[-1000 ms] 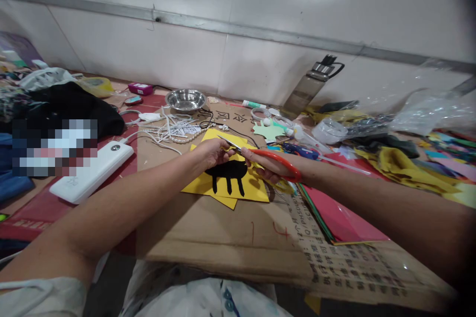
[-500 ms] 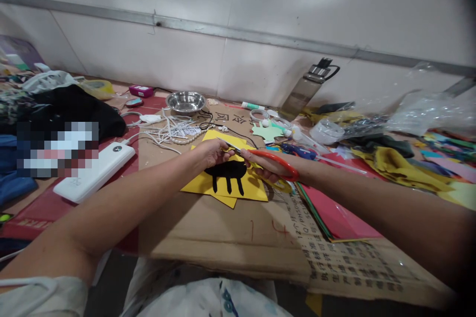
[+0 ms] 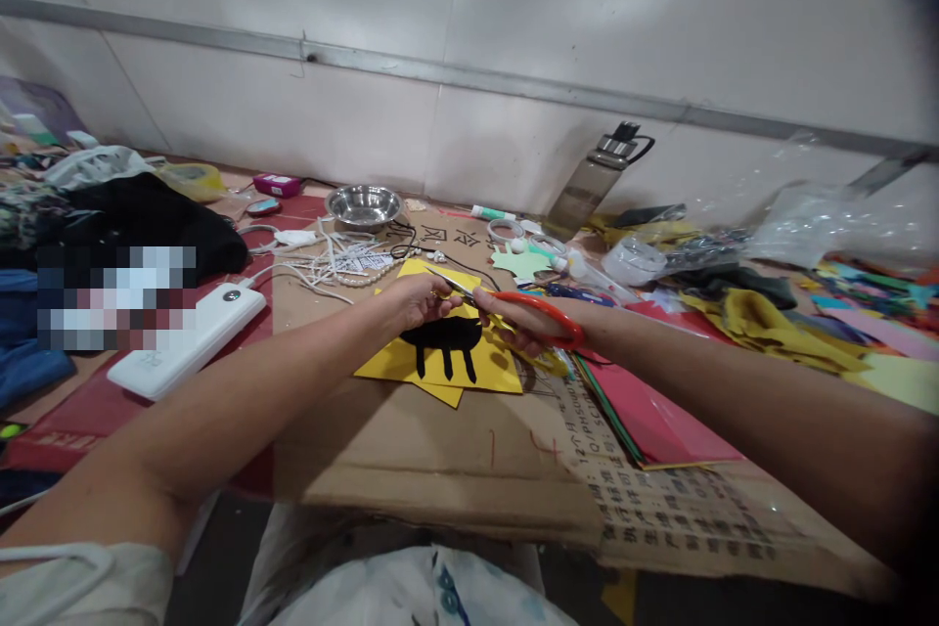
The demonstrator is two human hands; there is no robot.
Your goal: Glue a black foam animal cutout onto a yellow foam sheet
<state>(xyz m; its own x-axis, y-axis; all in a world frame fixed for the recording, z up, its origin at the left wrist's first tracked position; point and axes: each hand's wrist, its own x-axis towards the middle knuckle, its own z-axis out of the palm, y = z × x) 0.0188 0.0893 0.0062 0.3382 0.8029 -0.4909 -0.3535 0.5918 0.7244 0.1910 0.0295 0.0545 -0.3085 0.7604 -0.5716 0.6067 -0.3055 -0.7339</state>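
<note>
My right hand (image 3: 517, 321) grips red-handled scissors (image 3: 539, 309), whose blades point left toward my left hand (image 3: 420, 298). That hand pinches a small yellow scrap at the blade tips. Below both hands lie yellow paper sheets (image 3: 484, 367) on brown cardboard (image 3: 440, 450). A black cut-out shape with several legs (image 3: 445, 340) rests on the yellow paper.
A stack of red and coloured sheets (image 3: 652, 421) lies right of the yellow paper. A white power bank (image 3: 187, 339) with cables sits at the left, a steel bowl (image 3: 363, 205) and a water bottle (image 3: 594, 181) stand near the wall. Coloured scraps and plastic bags (image 3: 807, 225) crowd the right.
Both hands and the scissors stay in nearly the same pose. The view has shifted slightly, so everything sits a little lower and further left in the picture.
</note>
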